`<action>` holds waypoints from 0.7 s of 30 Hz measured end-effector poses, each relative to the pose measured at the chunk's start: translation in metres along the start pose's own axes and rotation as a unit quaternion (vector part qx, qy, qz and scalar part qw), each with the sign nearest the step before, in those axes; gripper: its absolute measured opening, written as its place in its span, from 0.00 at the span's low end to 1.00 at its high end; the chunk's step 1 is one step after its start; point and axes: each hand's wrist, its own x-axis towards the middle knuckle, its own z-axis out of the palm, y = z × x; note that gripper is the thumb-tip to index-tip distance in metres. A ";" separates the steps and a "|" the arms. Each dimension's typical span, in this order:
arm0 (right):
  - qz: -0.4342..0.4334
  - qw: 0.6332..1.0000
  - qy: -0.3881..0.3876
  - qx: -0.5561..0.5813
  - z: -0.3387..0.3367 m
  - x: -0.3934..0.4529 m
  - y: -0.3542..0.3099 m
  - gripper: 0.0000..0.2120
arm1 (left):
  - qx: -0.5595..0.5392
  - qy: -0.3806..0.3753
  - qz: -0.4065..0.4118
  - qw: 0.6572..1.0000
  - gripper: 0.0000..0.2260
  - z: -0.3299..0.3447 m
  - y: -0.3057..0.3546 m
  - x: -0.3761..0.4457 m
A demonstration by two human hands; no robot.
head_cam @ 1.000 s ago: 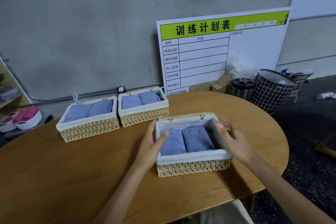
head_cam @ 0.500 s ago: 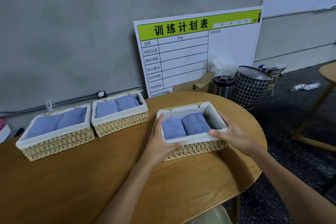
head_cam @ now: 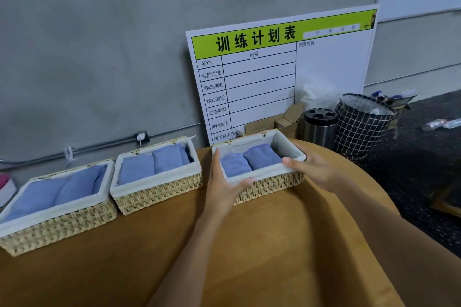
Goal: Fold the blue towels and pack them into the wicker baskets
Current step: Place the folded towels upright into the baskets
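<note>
Head view looks down over a rounded wooden desk [head_cam: 287,244] that fills the lower half of the frame, set against a grey concrete wall [head_cam: 99,32]. A large white board [head_cam: 282,75] with a green header band and a ruled chart leans on that wall behind the desk's far edge. On the dark floor to the right stand a black grid-patterned bin [head_cam: 361,127] and, just beside it, a dark cylindrical container [head_cam: 320,124], with an open cardboard box [head_cam: 274,124] next to that.

Three wicker baskets with white cloth liners sit in a row along the far side of the desk. The left basket [head_cam: 57,224] is nearest the camera and holds folded blue towels [head_cam: 55,189] lying side by side. The middle basket [head_cam: 159,189] stands just beside it and also holds folded blue towels [head_cam: 154,164]. The right basket [head_cam: 269,182] is close to the middle one, a narrow gap between them, and carries two folded blue towels [head_cam: 249,161] packed next to each other, with bare liner showing at its right end.

Both hands grip the right basket. The left hand [head_cam: 224,184] wraps its near left corner, fingers [head_cam: 215,164] laid along the left side and thumb over the front rim. The right hand [head_cam: 311,169] holds the right end, thumb pressed on the liner rim, the other fingers hidden behind the basket wall.
</note>
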 end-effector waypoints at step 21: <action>-0.020 0.998 -0.018 0.052 0.011 0.123 0.027 0.25 | -0.071 0.103 -0.037 0.991 0.43 0.013 -0.049 0.075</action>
